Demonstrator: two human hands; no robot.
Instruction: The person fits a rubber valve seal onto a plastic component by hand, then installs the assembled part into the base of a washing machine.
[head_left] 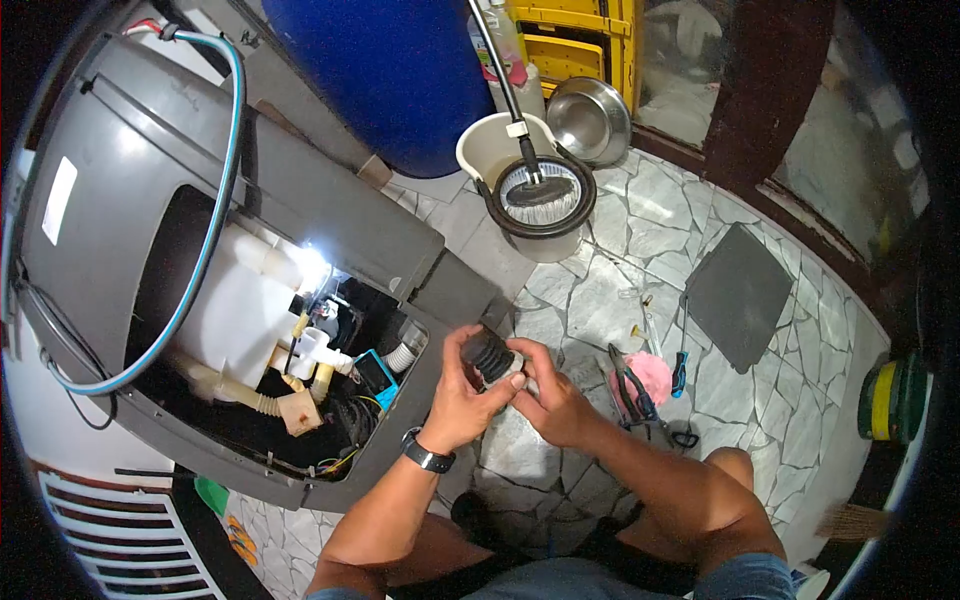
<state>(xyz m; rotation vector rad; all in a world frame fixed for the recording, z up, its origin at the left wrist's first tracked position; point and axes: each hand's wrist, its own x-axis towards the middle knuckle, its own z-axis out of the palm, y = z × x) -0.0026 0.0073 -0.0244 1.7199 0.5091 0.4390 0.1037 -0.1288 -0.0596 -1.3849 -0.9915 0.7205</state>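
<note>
Left hand (462,400) and right hand (553,402) are together in front of the person, both grasping a small black, ribbed, rubber-looking piece (487,356) with a pale rim at its lower right end. The left hand wraps the ribbed side, its thumb reaching across toward the rim, while the right hand's fingers and thumb pinch the rim end. A black wristwatch (429,455) sits on the left wrist. The ribbed piece is held above the grey-white stone-patterned floor (520,455), just beside the open compartment of a large grey plastic machine housing (340,230). Inside that compartment are a smooth white plastic tank-like part (238,305), a beige boxy fitting (299,412) and a light grey corrugated hose (403,353) near the edge closest to the hands; a bright light glares at the compartment's upper side. A light-blue hose (224,160) loops over the housing. To the right of the hands, a crumpled pink cloth (655,376) lies on the floor, with dark-handled pliers (636,394) on and beside it and a blue-and-black screwdriver (680,375) just to its right. Farther up lies a flat dark grey panel (742,297).
</note>
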